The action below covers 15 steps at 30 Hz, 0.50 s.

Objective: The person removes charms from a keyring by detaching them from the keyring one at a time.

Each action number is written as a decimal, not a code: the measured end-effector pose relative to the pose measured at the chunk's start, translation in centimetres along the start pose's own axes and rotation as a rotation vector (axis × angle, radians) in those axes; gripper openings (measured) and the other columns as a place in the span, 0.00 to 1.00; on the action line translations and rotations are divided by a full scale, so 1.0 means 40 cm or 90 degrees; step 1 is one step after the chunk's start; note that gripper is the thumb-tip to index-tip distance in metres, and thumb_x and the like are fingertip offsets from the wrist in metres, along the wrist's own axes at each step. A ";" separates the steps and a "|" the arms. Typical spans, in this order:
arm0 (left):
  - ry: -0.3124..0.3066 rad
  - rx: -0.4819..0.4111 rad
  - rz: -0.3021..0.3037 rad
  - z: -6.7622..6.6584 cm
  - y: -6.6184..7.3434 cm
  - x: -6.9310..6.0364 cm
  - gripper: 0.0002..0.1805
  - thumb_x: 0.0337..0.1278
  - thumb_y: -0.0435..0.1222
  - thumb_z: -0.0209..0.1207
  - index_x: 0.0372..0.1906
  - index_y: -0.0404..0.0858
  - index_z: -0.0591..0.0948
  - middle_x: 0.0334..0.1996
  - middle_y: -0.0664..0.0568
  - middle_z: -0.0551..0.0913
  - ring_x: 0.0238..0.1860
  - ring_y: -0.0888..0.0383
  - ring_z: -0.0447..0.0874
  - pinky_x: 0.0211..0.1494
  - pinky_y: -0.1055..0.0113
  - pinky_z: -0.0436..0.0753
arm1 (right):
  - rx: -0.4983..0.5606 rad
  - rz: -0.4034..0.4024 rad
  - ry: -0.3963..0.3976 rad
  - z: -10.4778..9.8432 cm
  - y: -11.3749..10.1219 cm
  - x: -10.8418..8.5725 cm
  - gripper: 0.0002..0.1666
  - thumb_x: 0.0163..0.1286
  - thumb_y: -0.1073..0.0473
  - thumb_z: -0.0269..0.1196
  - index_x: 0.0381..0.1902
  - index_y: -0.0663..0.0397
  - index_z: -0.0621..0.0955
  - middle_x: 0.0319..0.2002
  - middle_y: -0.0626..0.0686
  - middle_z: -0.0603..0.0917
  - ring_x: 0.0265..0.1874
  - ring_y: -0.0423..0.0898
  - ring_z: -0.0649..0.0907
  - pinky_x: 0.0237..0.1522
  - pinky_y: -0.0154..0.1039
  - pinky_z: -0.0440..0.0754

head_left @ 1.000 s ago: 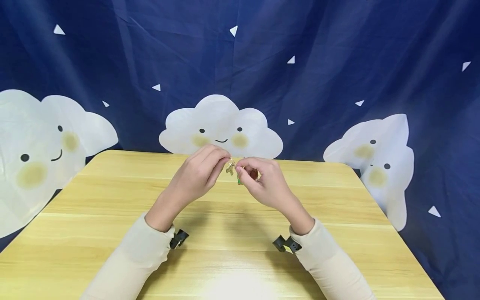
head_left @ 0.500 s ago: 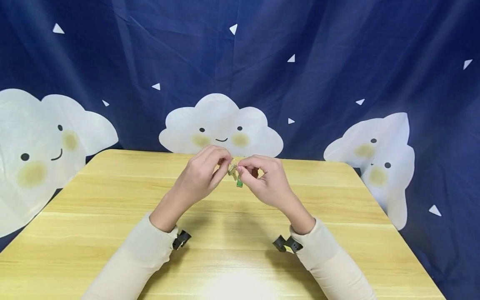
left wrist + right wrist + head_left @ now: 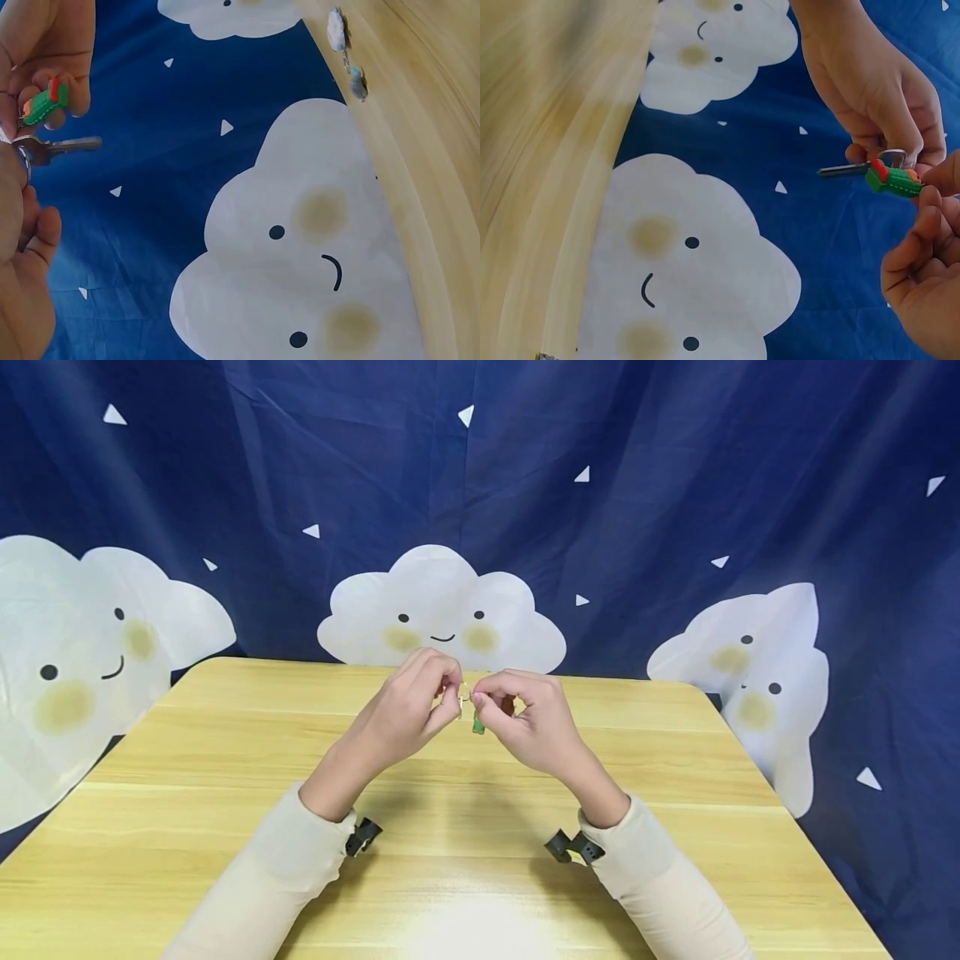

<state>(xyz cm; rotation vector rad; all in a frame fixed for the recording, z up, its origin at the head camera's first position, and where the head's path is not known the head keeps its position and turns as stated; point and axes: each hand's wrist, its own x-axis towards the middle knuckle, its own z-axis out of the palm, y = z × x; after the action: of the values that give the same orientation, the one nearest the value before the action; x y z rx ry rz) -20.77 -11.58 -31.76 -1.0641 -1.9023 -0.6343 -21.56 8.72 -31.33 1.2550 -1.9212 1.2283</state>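
Raised above the table, both hands meet at a small metal key [image 3: 75, 145] on a ring [image 3: 892, 157]. A green charm [image 3: 896, 180] with red and orange parts hangs beside it. My left hand [image 3: 401, 710] has its thumb and forefinger at the key's head, apparently pinching it; the exact contact is partly hidden. With thumb and forefinger my right hand [image 3: 532, 722] pinches the small link end of the charm, its other fingers curled. In the head view the green charm dangles under the right fingertips and the key shows nearly edge-on by the left thumb.
Below the hands lies a wooden table [image 3: 480, 827]. On it, in the left wrist view, are a pale oblong thing [image 3: 337, 28] and a grey-blue piece [image 3: 358, 82] joined by a short chain. A blue curtain [image 3: 637, 527] with clouds hangs behind.
My left thumb has come down and right, beside the key, which has turned from face-on to nearly edge-on. More of the green charm shows below the right hand, which has barely moved.
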 end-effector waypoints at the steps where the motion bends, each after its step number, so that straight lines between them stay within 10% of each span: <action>1: -0.004 0.004 0.000 0.001 -0.001 -0.001 0.07 0.56 0.21 0.52 0.37 0.32 0.72 0.32 0.49 0.73 0.34 0.53 0.70 0.37 0.66 0.74 | 0.002 0.000 -0.002 0.001 0.000 0.000 0.09 0.65 0.69 0.61 0.30 0.55 0.86 0.19 0.42 0.80 0.19 0.38 0.73 0.21 0.33 0.71; 15: -0.024 0.042 0.042 0.002 -0.001 -0.003 0.05 0.56 0.21 0.51 0.35 0.33 0.72 0.34 0.47 0.75 0.35 0.51 0.72 0.37 0.66 0.74 | 0.001 0.010 -0.011 0.004 0.001 -0.002 0.09 0.65 0.69 0.61 0.28 0.54 0.85 0.20 0.42 0.80 0.18 0.39 0.73 0.21 0.34 0.70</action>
<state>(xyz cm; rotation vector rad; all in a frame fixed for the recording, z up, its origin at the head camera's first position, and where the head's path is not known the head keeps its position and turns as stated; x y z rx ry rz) -20.80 -11.58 -31.91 -1.0983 -1.8988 -0.5153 -21.55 8.62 -31.49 1.2587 -1.9462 1.2303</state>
